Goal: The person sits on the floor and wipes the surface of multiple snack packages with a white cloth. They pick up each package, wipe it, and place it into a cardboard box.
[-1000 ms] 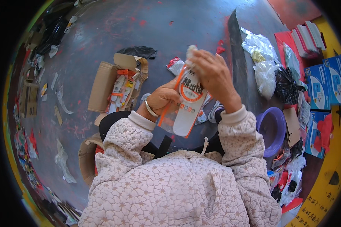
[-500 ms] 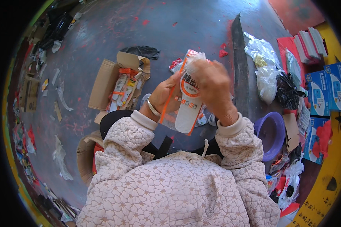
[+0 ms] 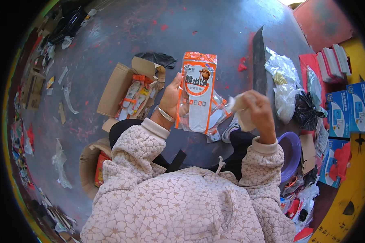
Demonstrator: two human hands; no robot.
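Left hand (image 3: 172, 99) raised above the lap, fingers closed along the left edge of a clear-and-orange insole packet (image 3: 197, 92), holding it upright with its white insole facing the camera; a metal bangle (image 3: 165, 114) sits on that wrist. Packet sits just above picture centre, its top toward 12 o'clock. Right hand (image 3: 257, 113) at about 3 o'clock of the packet, apart from it, fingers pinched shut on a small crumpled piece of white paper or film (image 3: 240, 108); what exactly that scrap is, cannot tell. Below the packet, at its 6 o'clock, more clear packets (image 3: 217, 121) lie on the lap or floor, partly hidden. At 9 o'clock of the left hand, an open cardboard box (image 3: 117, 87) on the grey floor (image 3: 121, 36), holding more orange insole packs (image 3: 134, 96). A black plastic bag (image 3: 156, 58) lies just beyond the box, toward 12 o'clock. A second open carton (image 3: 87, 166) near the left elbow, at 7 o'clock. Right of the person: a purple basin (image 3: 291, 156) at 4 o'clock of the right hand, clear bags (image 3: 284, 77) with contents at 1 o'clock, blue boxes (image 3: 344, 111) stacked at 3 o'clock near the rim. Both sleeves pale quilted fabric.
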